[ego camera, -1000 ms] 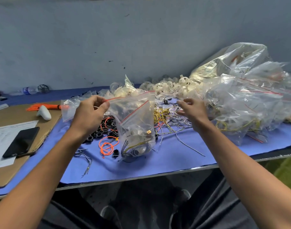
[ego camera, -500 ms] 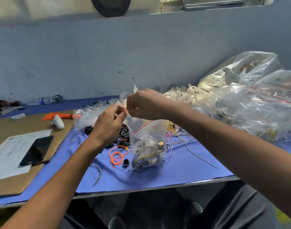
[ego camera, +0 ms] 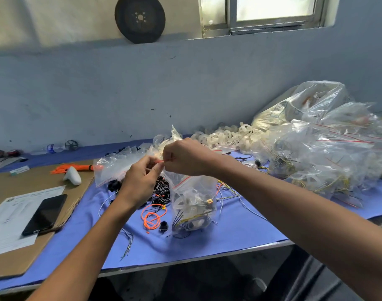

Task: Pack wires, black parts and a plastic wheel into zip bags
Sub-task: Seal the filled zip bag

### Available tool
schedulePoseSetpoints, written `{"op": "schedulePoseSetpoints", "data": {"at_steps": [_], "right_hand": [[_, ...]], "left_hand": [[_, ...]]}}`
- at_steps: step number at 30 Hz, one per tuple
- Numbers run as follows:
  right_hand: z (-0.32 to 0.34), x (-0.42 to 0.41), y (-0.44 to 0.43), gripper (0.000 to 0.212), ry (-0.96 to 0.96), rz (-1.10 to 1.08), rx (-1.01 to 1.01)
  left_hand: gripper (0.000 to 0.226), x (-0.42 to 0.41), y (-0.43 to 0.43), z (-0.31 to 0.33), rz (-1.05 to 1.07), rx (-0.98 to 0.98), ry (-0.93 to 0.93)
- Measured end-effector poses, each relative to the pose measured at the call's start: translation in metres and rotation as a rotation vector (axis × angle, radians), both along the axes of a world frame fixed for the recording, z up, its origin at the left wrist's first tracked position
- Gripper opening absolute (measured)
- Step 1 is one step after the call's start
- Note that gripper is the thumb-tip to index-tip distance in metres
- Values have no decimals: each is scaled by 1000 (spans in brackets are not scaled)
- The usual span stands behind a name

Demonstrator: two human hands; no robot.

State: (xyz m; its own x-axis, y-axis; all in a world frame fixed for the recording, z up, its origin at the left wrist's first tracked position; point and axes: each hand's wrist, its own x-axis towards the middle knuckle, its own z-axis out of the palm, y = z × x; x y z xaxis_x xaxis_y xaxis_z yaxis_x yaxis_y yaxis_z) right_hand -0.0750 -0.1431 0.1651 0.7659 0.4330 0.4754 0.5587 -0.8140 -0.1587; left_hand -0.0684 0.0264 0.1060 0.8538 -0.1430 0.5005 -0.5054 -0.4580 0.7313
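At frame centre I see my left grip (ego camera: 142, 181) and right grip (ego camera: 186, 157) both pinching the red-striped top of the clear plastic zip bag (ego camera: 196, 190), which holds thin wires (ego camera: 186, 220) and a white plastic wheel (ego camera: 181, 205) and rests on the blue-covered counter (ego camera: 229, 237).

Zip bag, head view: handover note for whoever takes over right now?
Left hand pinches the zip bag at its red zip strip; right hand pinches the strip beside it.
Bag upright over the blue cloth; wires and a white wheel show inside.
Done: this bag filled; filled bags piled at right.
Left: seal looks unfinished; then pack loose orange wire, black parts, wheels.
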Motion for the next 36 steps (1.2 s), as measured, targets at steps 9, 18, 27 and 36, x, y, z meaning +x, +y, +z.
{"op": "schedulePoseSetpoints", "data": {"at_steps": [9, 18, 27, 36], "right_hand": [[-3, -2, 0, 19, -10, 44, 22], [-8, 5, -23, 10, 24, -18, 68], [-9, 4, -71, 8, 0, -136, 80], [-14, 6, -157, 11, -4, -415, 30]], "left_hand": [[12, -2, 9, 0, -5, 86, -34], [11, -2, 16, -2, 42, 124, -53], [11, -5, 18, -3, 82, 124, -32], [11, 5, 43, -18, 234, 53, 7]]}}
